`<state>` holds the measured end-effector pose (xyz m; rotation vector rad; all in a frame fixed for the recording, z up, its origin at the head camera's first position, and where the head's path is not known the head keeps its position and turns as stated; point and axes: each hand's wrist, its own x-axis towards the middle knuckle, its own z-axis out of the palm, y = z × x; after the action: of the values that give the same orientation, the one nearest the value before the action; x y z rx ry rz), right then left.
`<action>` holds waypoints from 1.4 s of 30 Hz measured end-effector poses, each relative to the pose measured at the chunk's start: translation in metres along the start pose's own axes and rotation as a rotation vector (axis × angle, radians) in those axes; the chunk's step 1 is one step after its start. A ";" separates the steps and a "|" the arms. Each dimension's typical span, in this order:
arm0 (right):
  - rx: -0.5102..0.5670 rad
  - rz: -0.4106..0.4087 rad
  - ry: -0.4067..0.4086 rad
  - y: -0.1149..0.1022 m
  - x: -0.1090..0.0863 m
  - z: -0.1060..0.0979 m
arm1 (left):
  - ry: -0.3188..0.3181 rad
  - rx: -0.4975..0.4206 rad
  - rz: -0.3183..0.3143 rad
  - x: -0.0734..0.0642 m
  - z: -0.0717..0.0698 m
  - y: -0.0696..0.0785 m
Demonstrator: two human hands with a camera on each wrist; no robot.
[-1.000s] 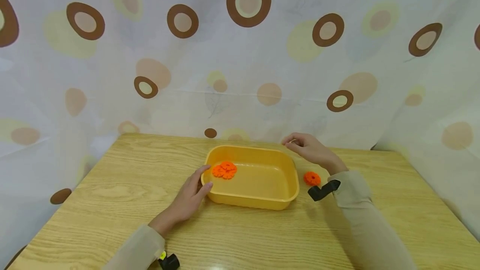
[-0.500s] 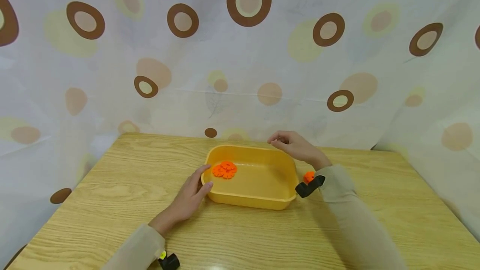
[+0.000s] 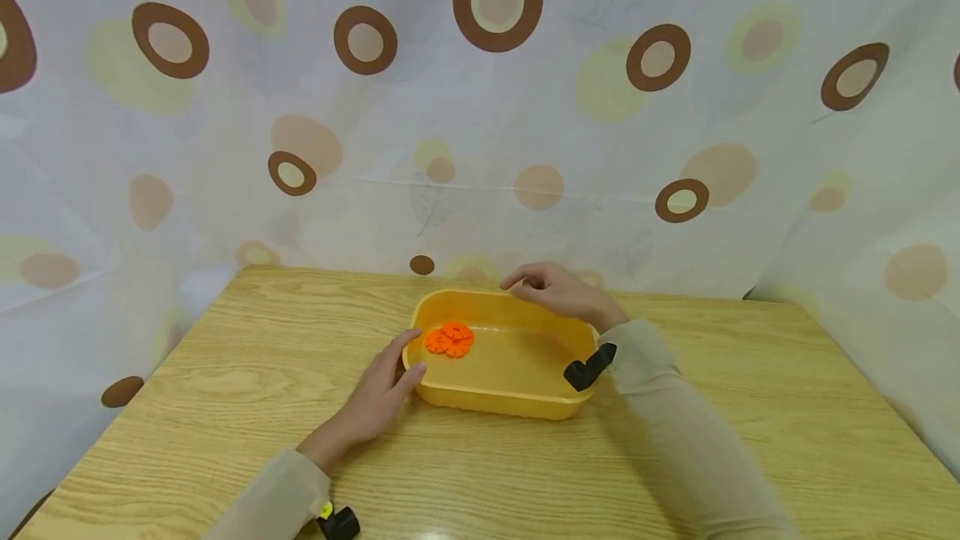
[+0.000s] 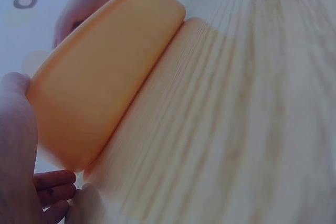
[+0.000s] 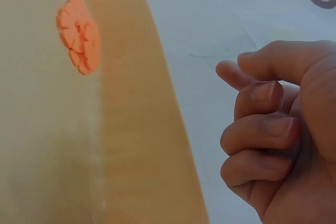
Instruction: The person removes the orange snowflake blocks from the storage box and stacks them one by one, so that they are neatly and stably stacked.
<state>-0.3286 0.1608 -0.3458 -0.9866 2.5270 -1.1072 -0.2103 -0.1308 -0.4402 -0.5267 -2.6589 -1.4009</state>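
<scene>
A yellow plastic basin [image 3: 495,394] stands on the table. Several orange flower-shaped notched discs [image 3: 450,340] lie in a small pile at its left end. My left hand [image 3: 378,394] holds the basin's left end, thumb against the near side and fingers at the end wall. In the left wrist view the thumb [image 4: 16,85] touches the rim and fingertips [image 4: 58,179] sit low by the basin's corner. Above the far rim hovers my right hand [image 3: 562,292], fingers loosely curled. The right wrist view shows nothing between those fingers [image 5: 262,129], apart from the discs.
The wood-grain table [image 3: 225,390] spreads on both sides of the basin. A patterned cloth [image 3: 480,123] hangs behind the table's far edge. Black wrist cameras sit on the left wrist [image 3: 339,522] and the right wrist [image 3: 591,367].
My right hand has moved left over the basin's far rim. Its sleeve and camera now hide the lone orange disc right of the basin. The left hand and basin stay put.
</scene>
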 end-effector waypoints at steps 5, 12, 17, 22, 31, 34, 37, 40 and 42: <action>0.009 -0.001 -0.065 -0.008 0.010 0.007 | 0.007 -0.004 0.008 0.001 -0.002 0.002; 0.009 0.021 -0.130 -0.003 0.022 0.021 | -0.010 -0.034 0.004 0.001 0.000 0.000; -0.070 0.052 -0.215 -0.008 0.028 0.033 | -0.011 -0.038 0.011 0.001 0.001 -0.001; -0.112 0.065 -0.287 -0.010 0.037 0.044 | -0.006 -0.020 0.013 0.001 0.001 0.000; -0.218 0.062 -0.330 -0.014 0.053 0.058 | 0.003 -0.018 0.003 0.001 0.001 -0.001; -0.251 0.052 -0.349 -0.013 0.054 0.063 | 0.002 -0.026 0.008 0.001 0.001 -0.002; -0.302 0.037 -0.364 -0.009 0.054 0.068 | 0.003 -0.032 0.021 0.001 0.001 -0.002; -0.331 0.043 -0.361 -0.007 0.054 0.071 | 0.009 -0.024 0.028 0.001 0.002 -0.002; -0.341 0.058 -0.353 -0.006 0.054 0.072 | 0.012 -0.017 0.031 0.001 0.002 -0.002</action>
<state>-0.3355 0.0812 -0.3882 -1.0679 2.4685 -0.4410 -0.2119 -0.1302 -0.4428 -0.5570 -2.6201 -1.4146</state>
